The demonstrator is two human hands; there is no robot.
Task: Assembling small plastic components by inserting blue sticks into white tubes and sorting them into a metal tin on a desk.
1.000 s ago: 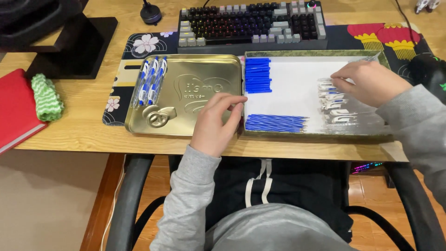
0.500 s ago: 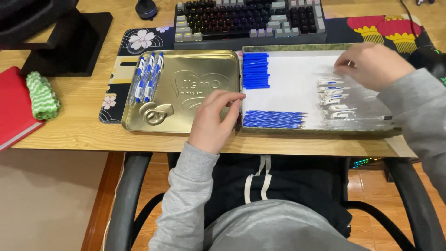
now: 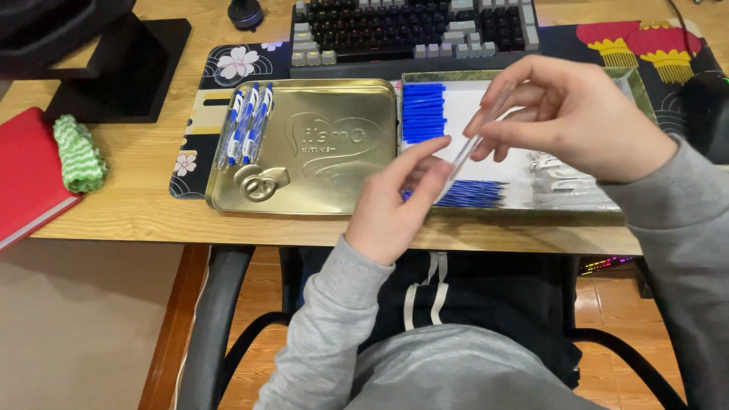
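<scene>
My right hand [image 3: 577, 114] pinches the upper end of a clear pen barrel [image 3: 462, 158] and holds it slanted above the tray [image 3: 642, 91]. My left hand [image 3: 395, 209] meets the barrel's lower end with thumb and forefinger. Under the hands the tray's white sheet carries a stack of blue caps [image 3: 423, 110], a row of blue refills [image 3: 467, 194] and a heap of clear parts [image 3: 566, 182]. To the left lies a gold tin lid [image 3: 334, 144] with three assembled blue and white pens [image 3: 247, 125] and a small metal piece [image 3: 260, 182].
A keyboard [image 3: 414, 26] runs along the back on a patterned desk mat [image 3: 228, 64]. At the left are a black monitor stand [image 3: 114, 68], a green knitted cloth [image 3: 78, 152] and a red notebook [image 3: 26, 171]. A dark mouse [image 3: 706, 102] sits far right. Chair arms flank my lap.
My right hand came off the heap of clear parts with a clear barrel and moved left and up. My left hand rose from the tray's front edge to meet the barrel.
</scene>
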